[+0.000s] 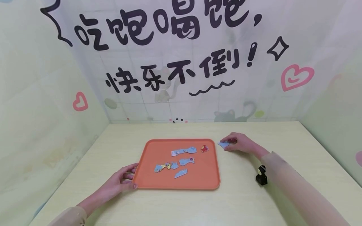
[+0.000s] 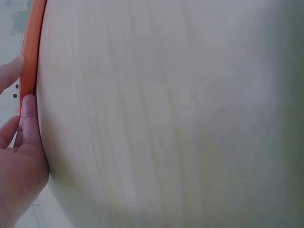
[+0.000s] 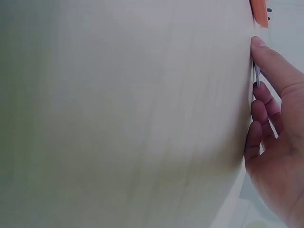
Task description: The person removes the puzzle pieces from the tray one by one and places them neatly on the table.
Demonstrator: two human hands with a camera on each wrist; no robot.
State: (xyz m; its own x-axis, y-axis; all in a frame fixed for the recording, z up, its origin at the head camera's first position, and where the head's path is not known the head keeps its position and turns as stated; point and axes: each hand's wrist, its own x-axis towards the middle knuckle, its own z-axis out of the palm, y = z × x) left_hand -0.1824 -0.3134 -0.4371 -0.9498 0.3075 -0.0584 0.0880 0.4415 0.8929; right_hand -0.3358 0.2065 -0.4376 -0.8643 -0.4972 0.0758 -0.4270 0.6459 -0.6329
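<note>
My left hand (image 1: 121, 179) holds the orange tray (image 1: 175, 185) at its left edge, thumb by the near corner and fingers farther back. In the left wrist view, the thumb and fingertips are against the tray's rim (image 2: 32, 52). To the right of the tray, my right hand (image 1: 238, 142) pinches a light blue puzzle piece (image 1: 224, 144) low over the table. That piece (image 3: 257, 76) shows edge-on between thumb and finger in the right wrist view. On the tray lie a joined strip of blue pieces (image 1: 183, 151), a small red piece (image 1: 204, 148) and a blue and yellow cluster (image 1: 162, 167).
Two more blue pieces lie on the tray, one with a red print (image 1: 186, 161) and one plain (image 1: 181, 173). The pale wooden table (image 1: 181, 207) stretches around the tray. A printed cloth (image 1: 192, 103) hangs behind it. A small black device (image 1: 261, 175) shows by the right sleeve.
</note>
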